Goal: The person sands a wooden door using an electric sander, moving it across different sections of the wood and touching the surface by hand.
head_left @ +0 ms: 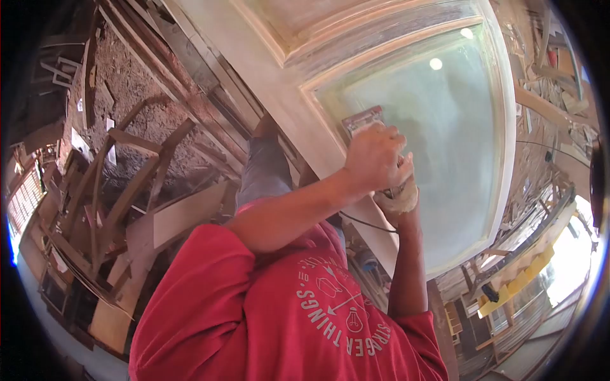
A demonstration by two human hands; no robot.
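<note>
A corded power sander [363, 119] lies against the recessed pale green panel of a wooden door [457, 146], near the panel's left edge. My left hand [378, 155] is closed over the sander, hiding most of its body. Just below it, my right hand [399, 202] is wrapped round the tool's rear part, partly covered by something pale and dusty that I cannot make out clearly. A black cord [367, 223] runs from beside my right wrist toward my body. Raised mouldings [298, 60] frame the door's panels.
Wooden frame pieces and boards [155, 152] crowd the left side, over a floor strewn with shavings [127, 76]. More timber [543, 108] lies beyond the door at right. A yellow strip [518, 286] stands near a bright opening at lower right.
</note>
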